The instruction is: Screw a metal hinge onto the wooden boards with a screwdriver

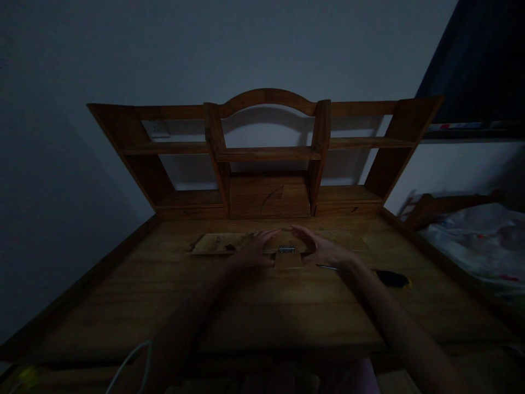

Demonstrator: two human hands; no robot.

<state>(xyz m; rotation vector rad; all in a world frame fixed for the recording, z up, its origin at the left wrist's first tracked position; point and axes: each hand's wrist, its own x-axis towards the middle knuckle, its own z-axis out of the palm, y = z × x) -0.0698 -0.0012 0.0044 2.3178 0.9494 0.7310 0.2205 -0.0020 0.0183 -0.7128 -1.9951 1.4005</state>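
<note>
In the dim head view, a small wooden block (pixel 289 260) with a metal hinge (pixel 286 249) at its far edge is between my two hands. My left hand (pixel 255 250) curves round its left side, thumb at the block's edge and fingers reaching over the wood behind. My right hand (pixel 326 250) mirrors it on the right. How firmly the fingertips press is hard to see in this light. Behind them lies a long wooden plank (pixel 213 243) with a dark knot, partly covered by my hands. A screwdriver (pixel 392 279) with a black and yellow handle lies partly under my right forearm.
Along the back of the wooden desk (pixel 135 284) stands a shelf unit (pixel 268 155) against the wall. A pale cable (pixel 130 358) loops near my left forearm. Beyond the desk's right edge is a pile of whitish plastic bags (pixel 484 241).
</note>
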